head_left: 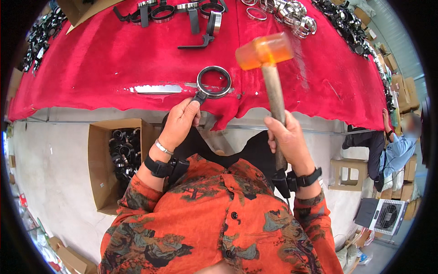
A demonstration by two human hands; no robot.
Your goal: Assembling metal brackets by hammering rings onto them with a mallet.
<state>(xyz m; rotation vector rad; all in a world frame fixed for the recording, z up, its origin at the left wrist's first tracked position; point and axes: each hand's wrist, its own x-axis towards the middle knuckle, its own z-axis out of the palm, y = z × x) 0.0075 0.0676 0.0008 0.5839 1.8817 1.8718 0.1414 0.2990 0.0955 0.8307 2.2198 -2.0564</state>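
Note:
My left hand is closed around the short black handle of a round ring part, which has a black band and a silvery rim. The ring extends over the near edge of the red-covered table; whether it touches the cloth I cannot tell. In my right hand is a mallet, gripped by its wooden handle. Its translucent orange head points up, above the table and to the right of the ring. Beside the ring, a flat metal strip shows through a worn patch of cloth.
Several black ring parts with arms lie at the far side, beside bare silvery rings. Dark parts are heaped at both far corners. An open cardboard box of ring parts stands below left. Another person sits far right near a stool.

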